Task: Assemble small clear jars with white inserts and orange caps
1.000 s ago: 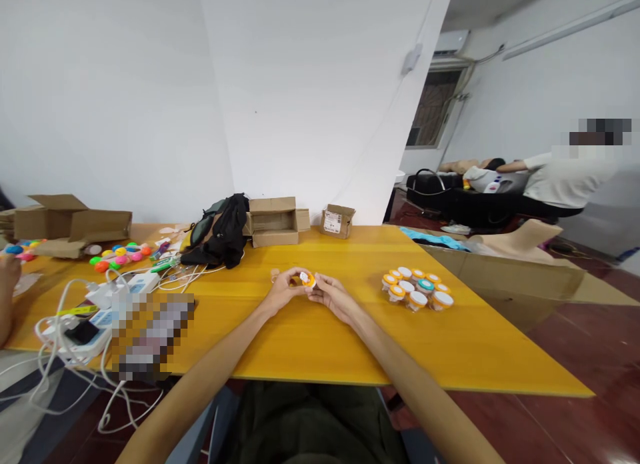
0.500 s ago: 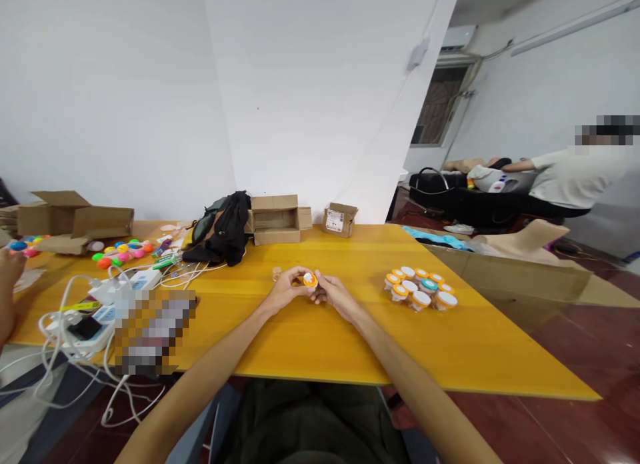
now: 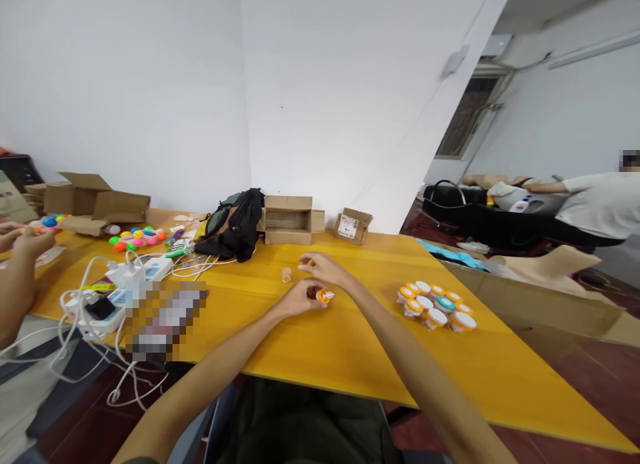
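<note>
My left hand (image 3: 299, 299) is closed around a small jar with an orange-rimmed lid (image 3: 325, 296), held tilted just above the table. Something white shows on its lid, too small to make out. My right hand (image 3: 323, 269) is beyond it, fingers apart and holding nothing, pointing left towards a small clear container (image 3: 286, 275) that stands upright on the table. A gap separates the fingertips from that container. To the right, several lidded jars (image 3: 435, 319) sit in a tight group, with orange, white and teal lids.
Cardboard boxes (image 3: 289, 237) and a black backpack (image 3: 245, 217) line the wall side. Power strips (image 3: 113, 307) with tangled white cables and a blurred-out object (image 3: 167, 321) lie left. Colourful balls (image 3: 137, 239) sit near another person's hands (image 3: 30, 244). A person in white (image 3: 597, 201) is far right.
My right hand has come off the jar and moved away across the table, its fingers opening. My left hand keeps the jar, now tilted. The camera view has swung left.
</note>
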Demonstrator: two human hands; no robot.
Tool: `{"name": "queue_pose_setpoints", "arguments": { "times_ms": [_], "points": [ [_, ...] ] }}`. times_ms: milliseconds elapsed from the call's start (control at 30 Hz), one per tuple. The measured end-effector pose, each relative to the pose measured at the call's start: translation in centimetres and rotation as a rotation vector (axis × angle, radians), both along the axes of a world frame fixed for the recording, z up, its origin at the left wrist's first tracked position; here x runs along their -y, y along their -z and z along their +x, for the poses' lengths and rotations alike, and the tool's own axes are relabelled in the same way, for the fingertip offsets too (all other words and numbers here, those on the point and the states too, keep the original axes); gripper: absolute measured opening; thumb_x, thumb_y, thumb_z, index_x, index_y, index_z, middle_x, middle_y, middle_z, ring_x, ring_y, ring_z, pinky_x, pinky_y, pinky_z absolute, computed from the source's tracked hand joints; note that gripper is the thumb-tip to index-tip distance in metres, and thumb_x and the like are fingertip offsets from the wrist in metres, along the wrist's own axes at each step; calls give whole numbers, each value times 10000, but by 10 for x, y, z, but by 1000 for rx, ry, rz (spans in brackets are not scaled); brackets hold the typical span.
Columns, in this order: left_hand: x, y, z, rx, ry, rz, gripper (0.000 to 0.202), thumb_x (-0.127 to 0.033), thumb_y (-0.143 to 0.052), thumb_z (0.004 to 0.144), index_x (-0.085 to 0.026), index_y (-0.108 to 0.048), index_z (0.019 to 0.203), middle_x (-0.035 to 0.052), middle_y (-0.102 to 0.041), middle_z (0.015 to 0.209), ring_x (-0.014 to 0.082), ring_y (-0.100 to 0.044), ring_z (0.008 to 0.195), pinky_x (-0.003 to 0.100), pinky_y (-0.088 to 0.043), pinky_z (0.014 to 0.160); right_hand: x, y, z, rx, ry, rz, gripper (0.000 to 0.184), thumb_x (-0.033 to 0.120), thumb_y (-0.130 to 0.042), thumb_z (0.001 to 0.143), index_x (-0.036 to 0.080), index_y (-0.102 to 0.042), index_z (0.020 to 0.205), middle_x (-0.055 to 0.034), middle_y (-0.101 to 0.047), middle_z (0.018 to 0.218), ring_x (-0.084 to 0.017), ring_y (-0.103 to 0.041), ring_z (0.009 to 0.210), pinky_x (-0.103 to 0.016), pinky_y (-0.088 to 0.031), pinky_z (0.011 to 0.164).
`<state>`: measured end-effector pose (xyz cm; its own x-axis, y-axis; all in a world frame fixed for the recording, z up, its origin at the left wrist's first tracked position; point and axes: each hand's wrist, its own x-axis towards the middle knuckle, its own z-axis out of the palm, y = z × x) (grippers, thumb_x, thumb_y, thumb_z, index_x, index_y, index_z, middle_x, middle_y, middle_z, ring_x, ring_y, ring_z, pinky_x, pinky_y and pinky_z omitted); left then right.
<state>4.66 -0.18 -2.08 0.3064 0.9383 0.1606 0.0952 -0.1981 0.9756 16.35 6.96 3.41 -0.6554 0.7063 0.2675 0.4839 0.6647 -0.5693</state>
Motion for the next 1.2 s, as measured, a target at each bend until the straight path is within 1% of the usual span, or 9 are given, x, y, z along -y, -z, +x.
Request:
{"name": "queue_pose_setpoints", "arguments": {
  "times_ms": [100, 233, 333, 433, 567, 700, 833, 933, 1200],
  "points": [
    [1, -3, 0, -7, -28, 19, 235, -95, -752, 594, -145, -684, 814, -21, -625, 714, 127, -545, 676, 265, -450, 699, -3, -5, -35, 177, -90, 33, 328, 189, -672, 752, 212, -691, 1078, -74, -717, 1111, -221, -658, 1004, -299, -493, 853],
    [-2, 0, -1, -3, -70, 25, 207, -112, -751, 588, -144, -654, 768, -30, -577, 653, 124, -516, 625, 263, -442, 647, -14, 2, -52, 226, -102, -34, 251, 56, -666, 650, 239, -736, 808, -14, -744, 807, -193, -675, 797, -250, -487, 697],
    [-8, 7, -2, 68, -80, 8, 304, -132, -790, 552, -145, -661, 827, -5, -629, 725, 145, -571, 680, 279, -460, 694, -27, 8, -37, 134, -42, -36, 229, 38, -688, 594, 254, -711, 667, 0, -714, 672, -188, -646, 674, -250, -461, 614],
    [-13, 12, -3, 142, -94, -34, 331, -110, -785, 530, -159, -650, 828, -17, -640, 750, 136, -593, 697, 273, -462, 724, -37, 10, -3, 55, 16, -23, 198, 58, -680, 610, 255, -687, 614, -7, -691, 613, -183, -621, 624, -256, -448, 586],
    [-16, 13, -5, 186, -175, -63, 337, -95, -771, 533, -171, -652, 839, -31, -642, 729, 136, -609, 708, 268, -465, 743, -34, 17, 48, -53, 89, -22, 43, 186, -696, 647, 222, -674, 648, -26, -695, 657, -182, -613, 626, -274, -465, 588],
    [-15, 10, -7, 193, -252, -79, 331, -95, -775, 543, -170, -668, 846, -12, -667, 753, 153, -627, 740, 279, -480, 761, -15, 32, 80, -394, 119, -296, 232, 418, -711, 671, 200, -673, 740, -22, -696, 726, -181, -621, 626, -310, -509, 606],
    [-14, 8, -8, 208, -267, -109, 329, -106, -794, 540, -169, -682, 843, -5, -680, 775, 156, -629, 753, 291, -493, 769, 7, 46, 87, -597, 159, -404, 365, 491, -779, 629, 207, -679, 836, -31, -699, 831, -189, -651, 709, -343, -535, 717],
    [-15, 7, -9, 209, -252, -118, 337, -131, -814, 535, -165, -695, 848, -3, -687, 784, 156, -629, 759, 291, -495, 768, 18, 52, 82, -652, 155, -452, 398, 499, -813, 608, 217, -682, 857, -37, -704, 876, -198, -658, 760, -348, -538, 753],
    [-14, 6, -12, 223, -198, -106, 411, -256, -867, 515, -169, -721, 889, 24, -716, 868, 187, -636, 833, 305, -487, 796, 26, 48, 77, -643, 114, -431, 382, 493, -811, 623, 235, -689, 877, -35, -722, 927, -210, -680, 817, -356, -531, 804]
  ]
}}
